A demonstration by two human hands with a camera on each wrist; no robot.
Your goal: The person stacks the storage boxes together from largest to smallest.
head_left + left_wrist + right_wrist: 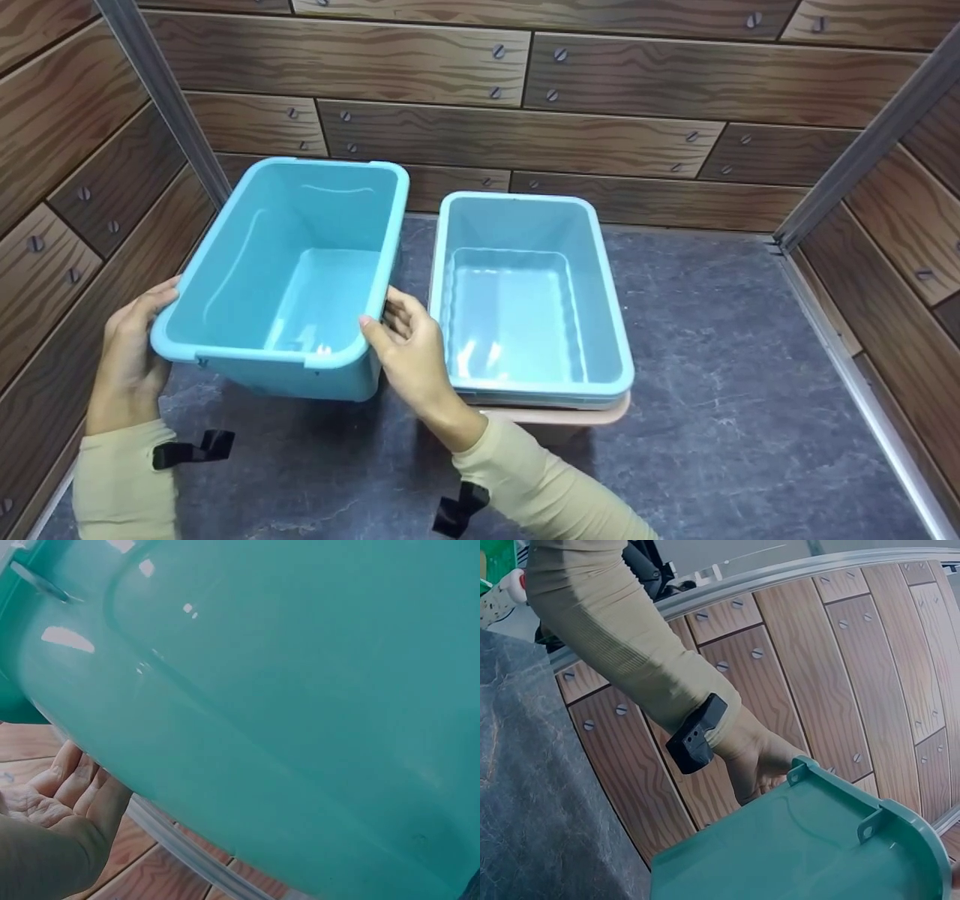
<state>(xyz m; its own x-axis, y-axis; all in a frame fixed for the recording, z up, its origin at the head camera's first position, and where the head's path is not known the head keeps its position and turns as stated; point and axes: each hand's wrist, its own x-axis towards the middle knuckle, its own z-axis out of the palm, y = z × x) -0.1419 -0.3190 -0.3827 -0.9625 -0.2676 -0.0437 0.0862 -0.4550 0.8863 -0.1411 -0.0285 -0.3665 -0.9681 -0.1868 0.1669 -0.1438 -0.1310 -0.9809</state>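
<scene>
A turquoise plastic storage bin (289, 379) is held tilted on the left side in the head view, its inside bare. The left hand (133, 337) grips its left side near the front corner, with fingers at the rim. In the left wrist view the fingers of the left hand (71, 802) lie against the bin's outer wall (262, 690). The right hand (409, 349) holds the right rim near the front corner, thumb on top and fingers outside. Right beside it, a light blue bin (529, 388) sits nested on a pale pink bin (604, 414).
A dark marbled surface (720, 375) lies beneath everything. Wood-patterned panels (600, 82) wall in the back and both sides, with metal posts (862, 150) at the corners. Black straps (195, 448) hang at the sleeves. Room lies to the right of the nested bins.
</scene>
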